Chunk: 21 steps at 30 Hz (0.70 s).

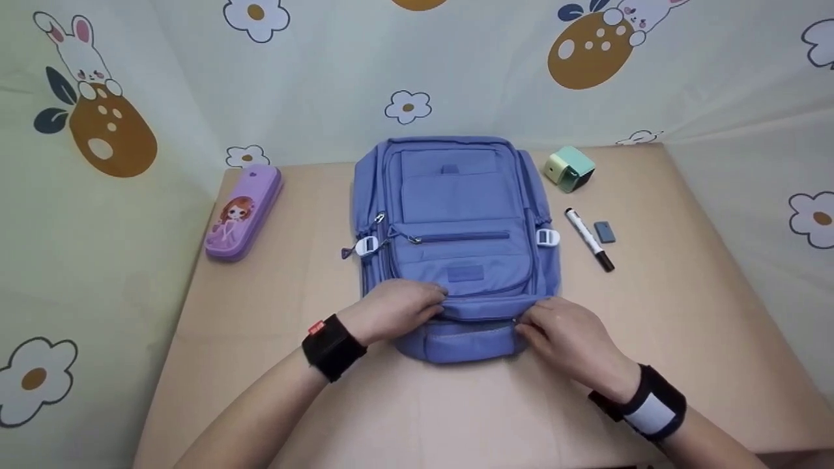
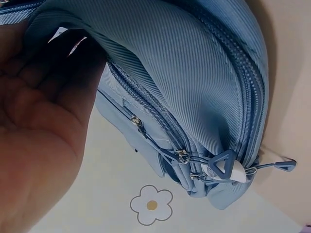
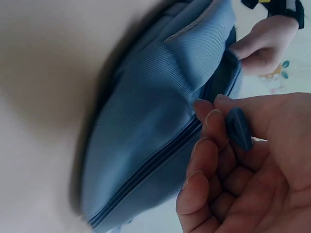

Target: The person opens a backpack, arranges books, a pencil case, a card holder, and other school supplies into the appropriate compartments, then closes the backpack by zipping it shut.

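A blue backpack [image 1: 459,195] lies front side up on the table, its lower end toward me. My left hand [image 1: 401,309] grips the fabric edge beside a partly open zipped compartment at that lower end; in the left wrist view its fingers go under the fabric into shadow. At the lower right of the bag, my right hand [image 1: 570,335] pinches the zipper pull [image 3: 239,128] between thumb and forefinger. From there the zipper [image 3: 150,167] runs on along the bag's side. Other zipper pulls [image 2: 223,164] hang loose in the left wrist view.
To the left lies a purple pencil case [image 1: 244,212] with a doll picture. Right of the bag are a green and yellow box-shaped object [image 1: 570,169], a white marker [image 1: 589,240] with a black cap and a small grey-blue block [image 1: 604,232]. Patterned cloth [image 1: 326,85] surrounds the table.
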Motion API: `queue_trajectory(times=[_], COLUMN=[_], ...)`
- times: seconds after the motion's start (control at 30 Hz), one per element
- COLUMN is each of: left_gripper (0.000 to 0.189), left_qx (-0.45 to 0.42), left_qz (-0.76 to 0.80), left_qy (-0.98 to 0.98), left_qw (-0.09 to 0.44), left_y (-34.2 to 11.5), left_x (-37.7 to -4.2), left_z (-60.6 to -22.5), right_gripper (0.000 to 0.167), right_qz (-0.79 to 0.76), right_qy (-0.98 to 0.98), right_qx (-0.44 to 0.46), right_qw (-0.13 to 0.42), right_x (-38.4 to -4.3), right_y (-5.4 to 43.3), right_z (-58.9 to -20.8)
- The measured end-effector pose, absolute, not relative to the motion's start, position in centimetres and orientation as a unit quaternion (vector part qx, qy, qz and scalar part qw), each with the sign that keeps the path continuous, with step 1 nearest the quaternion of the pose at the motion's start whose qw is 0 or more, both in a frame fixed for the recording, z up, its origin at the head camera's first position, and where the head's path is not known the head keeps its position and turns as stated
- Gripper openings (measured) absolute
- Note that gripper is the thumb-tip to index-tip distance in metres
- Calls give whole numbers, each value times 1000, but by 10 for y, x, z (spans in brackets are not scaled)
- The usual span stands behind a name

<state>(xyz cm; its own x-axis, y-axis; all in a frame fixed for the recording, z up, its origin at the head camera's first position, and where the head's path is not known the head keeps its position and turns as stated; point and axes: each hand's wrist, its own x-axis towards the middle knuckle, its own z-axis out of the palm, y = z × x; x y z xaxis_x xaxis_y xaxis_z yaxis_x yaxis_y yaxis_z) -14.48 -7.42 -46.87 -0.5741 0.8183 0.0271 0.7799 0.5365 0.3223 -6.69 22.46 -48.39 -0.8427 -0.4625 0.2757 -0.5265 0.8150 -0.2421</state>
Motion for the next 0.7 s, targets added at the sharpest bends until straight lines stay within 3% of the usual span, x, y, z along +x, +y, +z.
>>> queue_trajectory(times=[0.37, 0.7], left_gripper=[18, 37], left_qx=[457, 473], left_qz=[165, 162], left_qy=[872, 864], left_qw=[67, 60], left_y=[-76, -108], left_x=[-146, -140], left_z=[-470, -467], right_gripper=[12, 10], right_qz=[138, 149], right_qy=[-928, -926], right_qx=[320, 323], right_qw=[131, 126], right_x=[-69, -69], right_y=[195, 198], right_z=[-482, -483])
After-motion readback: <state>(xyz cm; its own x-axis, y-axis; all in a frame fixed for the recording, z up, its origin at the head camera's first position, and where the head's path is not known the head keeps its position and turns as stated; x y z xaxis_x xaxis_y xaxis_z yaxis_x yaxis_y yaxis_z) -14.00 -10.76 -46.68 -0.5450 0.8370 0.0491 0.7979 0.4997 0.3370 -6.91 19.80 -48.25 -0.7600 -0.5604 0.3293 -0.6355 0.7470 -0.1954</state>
